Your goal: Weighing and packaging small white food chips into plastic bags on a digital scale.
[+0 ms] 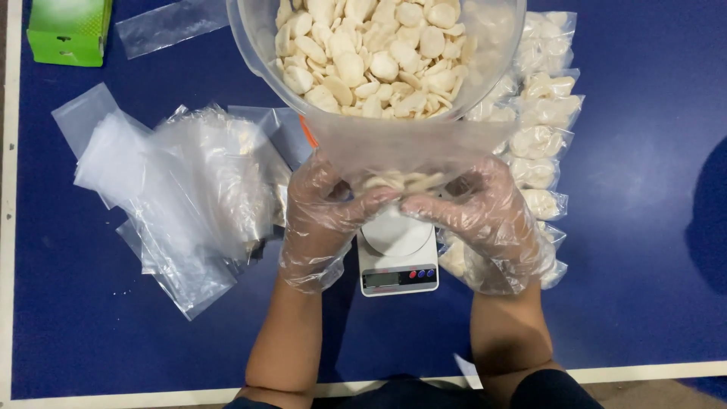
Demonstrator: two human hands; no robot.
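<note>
A: Both your gloved hands are up over the scale (398, 254) right now. Left hand (322, 216) and right hand (485, 220) each pinch the lower part of a clear plastic bag (401, 148), fingers closed on the film.

B: And the bag sits just above the scale pan, mouth up at twelve o'clock under the rim of the big clear bowl (250, 38), with a few pale crackers (397, 180) settled at the bottom.

A: Looks like the filling step to me; the bag is barely loaded.

B: Agreed. The next move, I'd judge, calls for keeping that mouth spread and the bottom steady so pieces drop in cleanly, then resting it on the pan.

A: Out at nine o'clock lies your heap of empty bags (174, 189); at three o'clock, the row of filled packs (541, 129). Green box (70, 30) at ten o'clock, all on the blue table (651, 265).
</note>
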